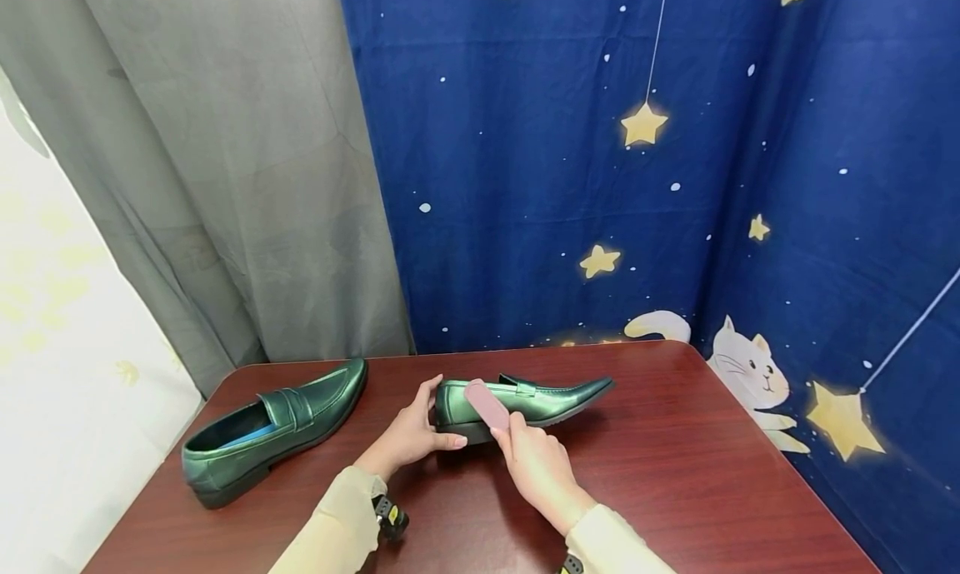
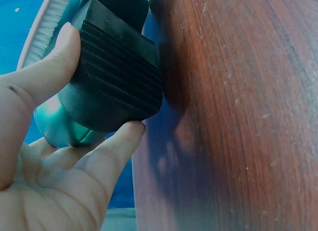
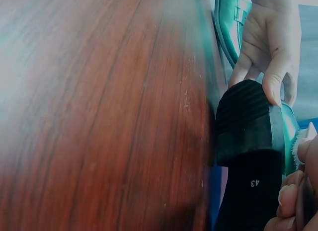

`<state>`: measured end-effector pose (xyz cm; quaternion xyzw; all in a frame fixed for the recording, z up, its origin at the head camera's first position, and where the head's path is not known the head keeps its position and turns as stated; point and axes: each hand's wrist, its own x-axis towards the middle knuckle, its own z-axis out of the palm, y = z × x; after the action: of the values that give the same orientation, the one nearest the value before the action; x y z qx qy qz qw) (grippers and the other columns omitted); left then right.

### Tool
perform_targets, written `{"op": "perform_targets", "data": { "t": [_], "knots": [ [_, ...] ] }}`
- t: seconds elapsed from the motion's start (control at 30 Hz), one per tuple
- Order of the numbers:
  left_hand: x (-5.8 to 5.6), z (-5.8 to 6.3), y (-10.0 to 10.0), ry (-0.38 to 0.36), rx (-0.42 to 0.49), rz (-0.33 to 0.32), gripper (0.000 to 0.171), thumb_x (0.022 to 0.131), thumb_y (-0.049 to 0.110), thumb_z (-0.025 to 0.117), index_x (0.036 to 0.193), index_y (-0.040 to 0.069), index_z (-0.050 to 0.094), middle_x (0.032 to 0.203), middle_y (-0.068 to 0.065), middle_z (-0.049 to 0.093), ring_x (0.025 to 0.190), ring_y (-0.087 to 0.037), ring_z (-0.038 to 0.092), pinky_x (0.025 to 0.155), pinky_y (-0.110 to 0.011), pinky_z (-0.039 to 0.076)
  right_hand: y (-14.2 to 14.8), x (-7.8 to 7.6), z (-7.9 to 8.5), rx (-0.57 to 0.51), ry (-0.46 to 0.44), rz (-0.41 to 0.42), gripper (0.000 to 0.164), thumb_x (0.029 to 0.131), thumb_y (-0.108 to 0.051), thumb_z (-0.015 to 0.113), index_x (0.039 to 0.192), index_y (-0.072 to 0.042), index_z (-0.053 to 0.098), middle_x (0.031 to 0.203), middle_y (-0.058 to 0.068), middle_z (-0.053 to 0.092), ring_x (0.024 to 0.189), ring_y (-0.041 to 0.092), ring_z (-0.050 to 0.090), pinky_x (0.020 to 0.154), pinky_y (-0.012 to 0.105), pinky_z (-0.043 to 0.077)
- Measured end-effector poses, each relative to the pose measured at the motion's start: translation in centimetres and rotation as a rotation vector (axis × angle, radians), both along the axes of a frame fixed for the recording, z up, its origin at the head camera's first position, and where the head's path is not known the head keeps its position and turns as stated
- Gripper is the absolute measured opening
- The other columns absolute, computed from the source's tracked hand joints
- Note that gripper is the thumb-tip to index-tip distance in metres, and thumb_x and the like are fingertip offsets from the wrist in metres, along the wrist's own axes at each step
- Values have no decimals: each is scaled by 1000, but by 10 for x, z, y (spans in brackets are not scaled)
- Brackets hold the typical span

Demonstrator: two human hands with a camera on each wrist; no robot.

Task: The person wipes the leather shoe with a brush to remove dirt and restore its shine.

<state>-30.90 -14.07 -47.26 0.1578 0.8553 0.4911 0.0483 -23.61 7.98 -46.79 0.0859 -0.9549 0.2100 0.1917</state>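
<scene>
So there's someone at a reddish-brown table (image 1: 712,466) with a shiny green loafer (image 1: 558,401) around the middle, toe pointing right. Their left hand (image 1: 408,431) has the heel end, thumb on the near side, fingers curving round the back. The right hand (image 1: 542,464) is wrapped around a pink-backed brush (image 1: 487,405), and its white bristles (image 2: 48,30) face the shoe's near side, looking right up against it. The loafer's tipped enough that the right wrist view gets its black sole (image 3: 248,196), with a "43" (image 3: 255,183) on it. Can't tell if any of it touches the tabletop.

The other loafer (image 1: 236,459), same green, sits upright over on the left, well apart, toe angled to the far side, a bit of blue showing inside. Far side is all curtains: plain gray (image 1: 247,141) on the left, blue with stars (image 1: 525,157) to the right, plus a white cat (image 1: 750,366) printed near the table's far right corner.
</scene>
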Motion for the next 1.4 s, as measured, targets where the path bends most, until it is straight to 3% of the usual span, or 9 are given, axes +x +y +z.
{"op": "perform_targets", "data": {
  "t": [0.8, 0.97, 1.17, 1.3, 1.4],
  "knots": [
    [0, 0, 1, -12, -14, -8, 117, 73, 22, 92, 161, 12, 15, 159, -22, 38, 109, -28, 69, 104, -51, 50, 32, 5, 2, 18, 3, -8, 31, 103, -40, 56, 90, -12, 50, 60, 1, 54, 50, 23, 57, 44, 38, 37],
    [0, 0, 1, -18, -39, 1, 118, 74, 26, 92, 162, 16, 14, 155, -22, 45, 95, -22, 71, 102, -50, 50, 39, 5, 2, 15, -14, -14, 31, 103, -40, 57, 89, -13, 50, 59, -1, 50, 51, 22, 56, 45, 37, 36],
    [2, 2, -1, -6, -105, 11, 121, 75, 33, 91, 164, 23, 9, 148, -21, 52, 79, -16, 63, 91, -43, 52, 44, 5, 2, 15, -13, -9, 32, 103, -41, 56, 89, -13, 49, 59, -1, 49, 51, 23, 56, 44, 37, 36],
    [3, 2, -2, -3, -133, 8, 121, 75, 35, 90, 164, 26, 9, 125, -18, 66, 74, -14, 61, 84, -36, 51, 47, 6, 2, 20, -13, -4, 31, 103, -41, 56, 88, -14, 49, 59, -1, 49, 51, 23, 57, 44, 37, 36],
    [3, 3, -2, 0, -148, -2, 118, 76, 35, 90, 163, 26, 11, 106, -11, 68, 70, -15, 59, 79, -34, 48, 50, 7, 4, 25, -15, -9, 31, 103, -41, 56, 88, -14, 50, 59, -1, 51, 52, 24, 58, 44, 37, 36]
  ]
}}
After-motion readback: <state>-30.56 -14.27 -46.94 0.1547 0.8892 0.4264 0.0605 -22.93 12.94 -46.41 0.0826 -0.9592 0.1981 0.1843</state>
